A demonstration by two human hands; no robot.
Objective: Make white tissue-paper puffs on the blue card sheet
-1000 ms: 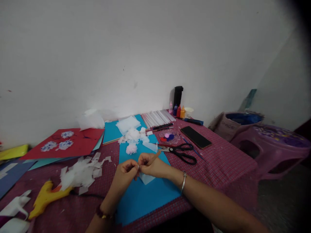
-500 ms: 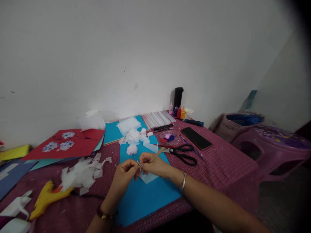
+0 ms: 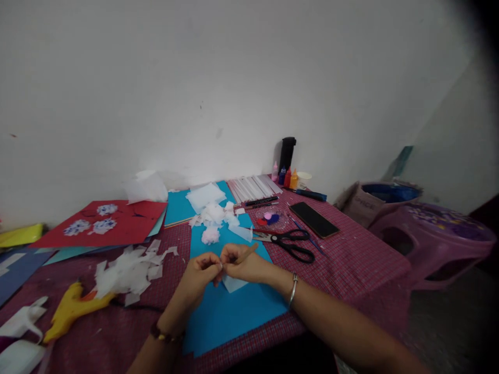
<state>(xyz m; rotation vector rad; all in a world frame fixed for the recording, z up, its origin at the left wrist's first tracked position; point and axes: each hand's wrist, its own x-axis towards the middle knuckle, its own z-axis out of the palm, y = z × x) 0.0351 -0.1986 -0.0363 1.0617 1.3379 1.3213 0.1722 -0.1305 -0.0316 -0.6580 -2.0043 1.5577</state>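
Pinches tiny white scrap (image 3: pixel 222 265) in left hand (image 3: pixel 200 272) and right hand (image 3: pixel 250 267) with narrow grips, over blue sheet (image 3: pixel 230 322). Also holds tan stick (image 3: pixel 248 252) in right hand. Can't make out scrap's shape. Has white paper (image 3: pixel 234 283) just below hands, pale pink ball (image 3: pixel 211 235) beyond, scissors (image 3: pixel 275 238) to the right.

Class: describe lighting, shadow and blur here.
In the head view, light is dim, brightest low on the plain white wall; a soft shadow falls beside the tall black cylinder; the upper right corner blurs into darkness; the tiny whitish piece in the bare left hand is indistinct.
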